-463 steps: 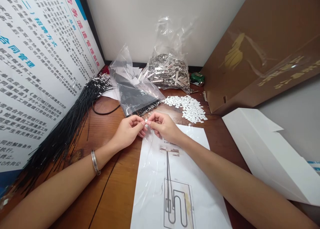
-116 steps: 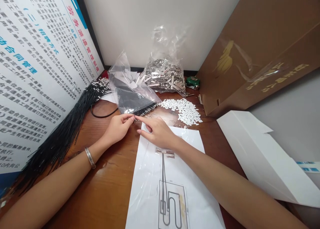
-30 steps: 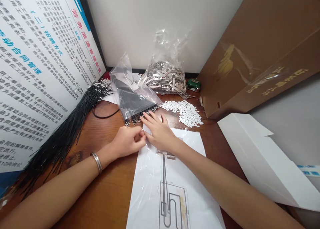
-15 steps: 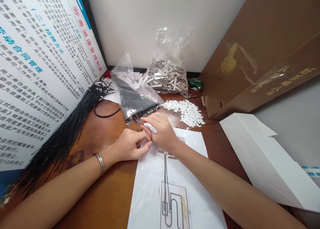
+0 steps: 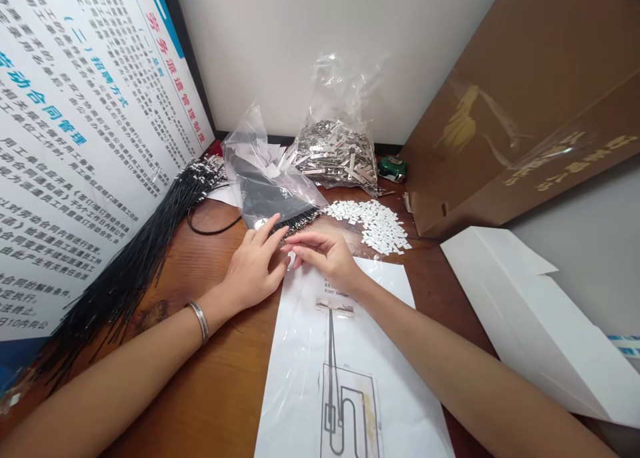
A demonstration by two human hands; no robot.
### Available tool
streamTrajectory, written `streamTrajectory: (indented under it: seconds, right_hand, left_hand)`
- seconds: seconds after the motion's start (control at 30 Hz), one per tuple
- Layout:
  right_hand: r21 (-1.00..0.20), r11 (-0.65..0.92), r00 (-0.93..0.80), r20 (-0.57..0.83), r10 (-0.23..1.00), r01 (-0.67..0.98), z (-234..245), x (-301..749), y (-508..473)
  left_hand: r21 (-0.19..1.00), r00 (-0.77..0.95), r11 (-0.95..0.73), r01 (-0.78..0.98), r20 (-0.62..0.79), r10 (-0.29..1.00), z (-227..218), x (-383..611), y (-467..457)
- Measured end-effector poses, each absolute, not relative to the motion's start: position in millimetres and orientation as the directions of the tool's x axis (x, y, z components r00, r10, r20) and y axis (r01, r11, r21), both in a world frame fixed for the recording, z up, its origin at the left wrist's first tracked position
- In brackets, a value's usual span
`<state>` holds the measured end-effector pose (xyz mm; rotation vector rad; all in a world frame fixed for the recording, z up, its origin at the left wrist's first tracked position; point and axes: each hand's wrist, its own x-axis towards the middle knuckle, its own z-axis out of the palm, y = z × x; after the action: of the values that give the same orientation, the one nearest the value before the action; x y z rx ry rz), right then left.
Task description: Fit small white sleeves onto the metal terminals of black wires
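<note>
My left hand (image 5: 254,266) has its fingers stretched apart, with the fingertips at the lower edge of a clear plastic bag (image 5: 267,185) of black cords. Small metal tips (image 5: 305,219) of the cords stick out of the bag's lower end. Right beside it, my right hand (image 5: 325,255) is pinched, thumb against fingers; whatever is between them is too small to make out. Below the hands lies a white printed sheet (image 5: 300,385) with a line drawing, under clear plastic. A pile of small white pieces (image 5: 383,226) is spread beyond my right hand.
A long bundle of black cords (image 5: 135,258) lies at the left against a printed board (image 5: 100,111). Behind stand a clear bag of metal clips (image 5: 335,155) and a green tape measure (image 5: 391,169). A brown box (image 5: 525,98) and a folded white carton (image 5: 530,325) are at the right.
My left hand has opened and moved up toward the bagged cords. My right hand has shifted slightly; the thin dark cord seen between both hands is no longer visible there.
</note>
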<state>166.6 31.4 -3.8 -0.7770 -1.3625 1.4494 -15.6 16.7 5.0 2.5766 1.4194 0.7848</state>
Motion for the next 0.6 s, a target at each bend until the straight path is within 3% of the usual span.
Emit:
streamTrajectory:
  seconds: [0.3,0.37,0.47,0.6]
  right_hand:
    - [-0.845,-0.051,-0.046,-0.031,0.998,-0.532,-9.7,169.5,47.9]
    - [-0.825,-0.035,0.001,-0.043,0.999,-0.564,-11.1,169.8,50.1]
    - [-0.805,-0.044,0.007,-0.06,0.998,-0.592,-12.6,169.6,50.9]
    - [-0.813,-0.064,-0.035,-0.053,0.998,-0.578,-13.3,168.9,50.1]
  left_hand:
    - [0.363,0.414,-0.592,0.72,0.46,0.785,14.3,-13.7,11.3]
    - [0.503,0.454,-0.605,0.617,0.401,0.796,15.7,-13.2,4.9]
    - [0.777,0.654,-0.544,0.316,0.237,0.719,18.2,-14.2,-6.9]
    - [0.939,0.84,-0.325,0.114,0.084,0.537,30.8,-13.9,-19.9]
